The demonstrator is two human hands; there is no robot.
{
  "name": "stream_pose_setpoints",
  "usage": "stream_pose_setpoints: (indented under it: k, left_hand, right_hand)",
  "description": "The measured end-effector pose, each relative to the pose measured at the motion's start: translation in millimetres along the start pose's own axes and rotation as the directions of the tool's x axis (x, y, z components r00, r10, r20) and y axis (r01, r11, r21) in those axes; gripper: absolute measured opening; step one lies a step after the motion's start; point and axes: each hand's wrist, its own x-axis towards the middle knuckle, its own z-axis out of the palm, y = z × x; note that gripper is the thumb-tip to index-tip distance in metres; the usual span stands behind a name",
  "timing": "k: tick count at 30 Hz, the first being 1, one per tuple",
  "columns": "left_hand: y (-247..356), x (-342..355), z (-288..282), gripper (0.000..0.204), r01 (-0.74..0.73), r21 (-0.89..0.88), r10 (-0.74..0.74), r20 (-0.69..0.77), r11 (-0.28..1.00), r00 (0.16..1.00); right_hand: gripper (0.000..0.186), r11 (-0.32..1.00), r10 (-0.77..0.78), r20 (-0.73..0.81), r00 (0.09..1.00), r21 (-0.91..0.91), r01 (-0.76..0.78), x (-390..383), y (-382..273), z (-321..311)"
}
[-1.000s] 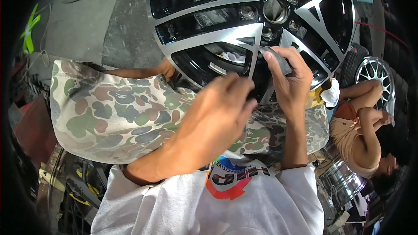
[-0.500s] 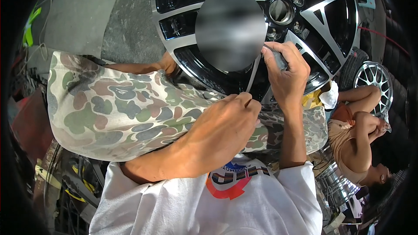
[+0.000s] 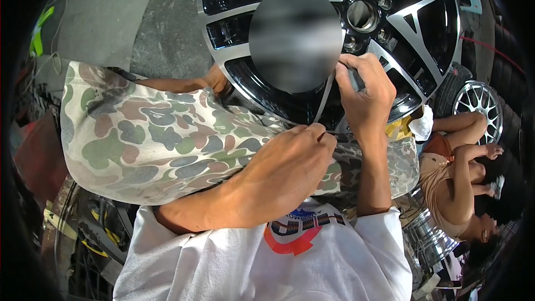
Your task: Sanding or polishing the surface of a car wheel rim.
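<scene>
A black alloy wheel (image 3: 409, 14) with bright machined spokes lies in front of my legs, its hub hole and bolt holes facing up. My right hand (image 3: 368, 92) is over the near spokes, thumb and fingers closed on a small grey folded piece like sandpaper (image 3: 355, 79). The fingertips touch or nearly touch a spoke by the hub. At the wheel's near rim, my left hand (image 3: 295, 159) is closed with its knuckles up; whatever its fingers pinch is hidden beneath them. A blurred oval covers part of the wheel's left half.
Camouflage trousers (image 3: 150, 134) cover my bent legs close to the rim. At right, another person (image 3: 451, 189) sits beside a silver multi-spoke wheel (image 3: 479, 111) and a tyre (image 3: 454, 86). A yellow and white bundle (image 3: 409, 125) lies near my right forearm. A thin red hose (image 3: 490, 50) runs at far right.
My left hand has drawn slightly back toward me from the rim. My right hand has shifted only a little, still gripping the grey piece. The other person's hands have moved apart.
</scene>
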Motion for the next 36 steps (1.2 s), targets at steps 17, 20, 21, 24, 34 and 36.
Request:
stream_pose_setpoints:
  k: [17,20,21,24,34,36]
  left_hand:
    - [3.3,-1.2,-7.6,0.019,0.029,-0.042,-0.024,0.112,0.999,0.993]
    - [1.2,-2.6,-3.3,0.019,-0.011,-0.040,0.014,0.066,0.999,0.998]
    - [1.2,-2.3,-3.7,0.019,-0.011,-0.039,0.013,0.066,0.999,0.998]
    - [3.3,-1.3,-5.7,0.018,0.006,-0.010,-0.005,0.096,1.000,0.995]
    - [3.2,-3.0,-5.1,0.019,-0.002,-0.015,0.003,0.107,1.000,0.994]
    - [3.0,-3.2,-5.9,0.019,-0.008,-0.010,0.009,0.107,1.000,0.994]
  right_hand:
    - [0.020,0.998,0.017,0.002,1.000,-0.057,-0.017,1.6,-5.0,-2.0]
    - [0.020,0.998,0.014,-0.003,1.000,-0.055,-0.014,1.3,-3.6,-0.9]
    - [0.020,0.999,0.003,-0.009,1.000,-0.040,-0.004,1.1,-2.9,0.2]
    - [0.020,0.998,-0.001,-0.011,1.000,-0.064,0.000,2.6,-4.9,-1.3]
    - [0.017,0.998,0.001,-0.031,1.000,-0.069,-0.004,1.5,-7.8,0.9]
    - [0.017,0.999,0.045,-0.037,0.998,-0.022,-0.046,3.1,-7.7,2.8]
